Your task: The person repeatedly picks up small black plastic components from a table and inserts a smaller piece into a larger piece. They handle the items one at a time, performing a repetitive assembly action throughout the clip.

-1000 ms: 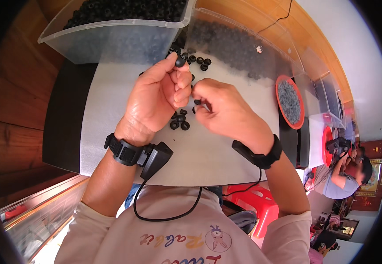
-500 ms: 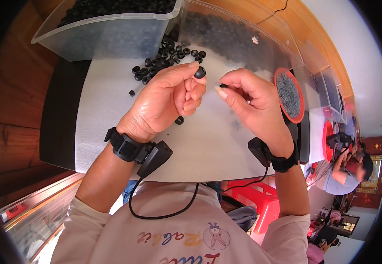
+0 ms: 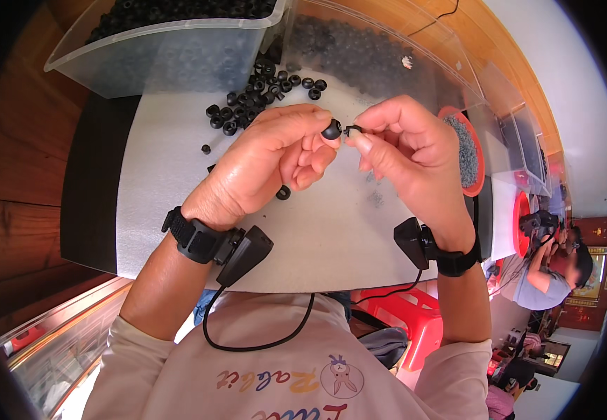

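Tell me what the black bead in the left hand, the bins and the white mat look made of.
Bead: probably rubber or soft plastic, matte black with a dull sheen, pinched in the left hand.
Bins: clear plastic, slightly frosted; the black pieces show through the walls.
Mat: likely foam sheet, white, with a fine grainy, non-glossy surface.

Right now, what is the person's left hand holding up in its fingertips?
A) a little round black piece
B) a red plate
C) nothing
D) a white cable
A: the left hand pinches a little round black piece at its fingertips, right beside the right hand, which pinches a small dark part of its own.
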Tool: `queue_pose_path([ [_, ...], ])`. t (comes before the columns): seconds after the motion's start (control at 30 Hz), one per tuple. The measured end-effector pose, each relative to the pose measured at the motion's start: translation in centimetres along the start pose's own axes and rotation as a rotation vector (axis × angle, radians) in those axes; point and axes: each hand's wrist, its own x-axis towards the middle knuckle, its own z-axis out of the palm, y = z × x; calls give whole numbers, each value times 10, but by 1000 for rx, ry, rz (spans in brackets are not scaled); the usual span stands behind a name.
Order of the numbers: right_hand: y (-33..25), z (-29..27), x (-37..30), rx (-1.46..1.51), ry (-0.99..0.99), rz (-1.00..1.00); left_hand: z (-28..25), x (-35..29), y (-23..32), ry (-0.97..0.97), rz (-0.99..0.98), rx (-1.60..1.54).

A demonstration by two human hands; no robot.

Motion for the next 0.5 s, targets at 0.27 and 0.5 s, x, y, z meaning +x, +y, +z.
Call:
queue_pose_path([
  [0.27,-6,3,-3,3,64,46,5,-1,0,31,34,66],
  [0.5,-11,3,-4,7,89,106,5,-1,-3,47,41,104],
])
